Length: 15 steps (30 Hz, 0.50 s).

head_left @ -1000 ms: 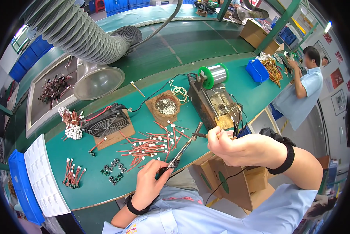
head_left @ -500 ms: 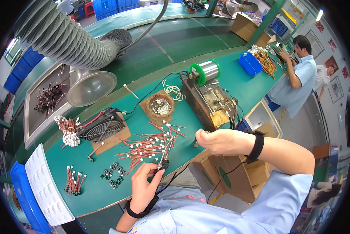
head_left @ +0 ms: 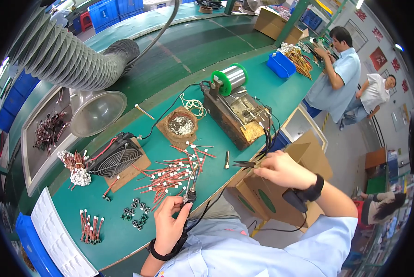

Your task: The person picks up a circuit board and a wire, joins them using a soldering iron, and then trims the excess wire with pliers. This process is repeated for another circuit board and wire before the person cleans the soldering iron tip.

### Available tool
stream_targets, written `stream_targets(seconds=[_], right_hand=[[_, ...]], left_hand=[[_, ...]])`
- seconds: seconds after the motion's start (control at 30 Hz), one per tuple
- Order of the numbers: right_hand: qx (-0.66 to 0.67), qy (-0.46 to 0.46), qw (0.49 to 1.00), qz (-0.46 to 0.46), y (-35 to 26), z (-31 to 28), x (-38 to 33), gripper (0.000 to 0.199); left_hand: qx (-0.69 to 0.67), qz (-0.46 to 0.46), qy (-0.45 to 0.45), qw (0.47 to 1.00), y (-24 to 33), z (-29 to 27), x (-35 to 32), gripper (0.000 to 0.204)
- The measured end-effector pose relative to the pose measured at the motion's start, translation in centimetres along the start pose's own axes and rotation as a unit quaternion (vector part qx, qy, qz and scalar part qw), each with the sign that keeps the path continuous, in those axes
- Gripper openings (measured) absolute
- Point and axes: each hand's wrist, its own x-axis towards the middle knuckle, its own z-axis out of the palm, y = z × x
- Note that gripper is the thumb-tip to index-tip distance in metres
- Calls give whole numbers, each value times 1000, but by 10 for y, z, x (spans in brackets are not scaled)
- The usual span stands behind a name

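My left hand [head_left: 171,221] is closed around the dark lower part of a soldering iron [head_left: 192,189]. Its thin metal shaft points up over the near edge of a spread of red-brown wires with white connectors [head_left: 172,174]. My right hand [head_left: 283,170] grips dark, pointed pliers [head_left: 246,164] over the table's front edge, jaws toward the left. Just left of the pliers' tips, a short metal tube [head_left: 227,159] lies on the green table. Small dark-green components [head_left: 136,213] sit in a cluster left of my left hand, beside several wires with parts attached [head_left: 91,227].
A solder feeder [head_left: 237,111] with a green-ended spool stands behind the pliers. Near it is a round dish of whitish bits [head_left: 181,125]. A black fan [head_left: 118,159], a bundle of connectors [head_left: 81,175] and a hose hood [head_left: 99,113] are at left. Another person [head_left: 338,76] works at far right.
My right hand has moved right and down; pliers now show in it, and the metal tube now lies on the table. My left hand stays almost in place with the iron.
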Motion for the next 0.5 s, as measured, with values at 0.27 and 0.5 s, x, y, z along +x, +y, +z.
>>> stream_targets(seconds=[0.27,0.5], right_hand=[[329,-211,899,197,5,0,33,44],[-13,-110,993,33,-29,2,47,30]], left_hand=[[-56,-1,-7,998,-12,-1,-8,15],[-75,3,-13,997,-13,-10,-12,15]])
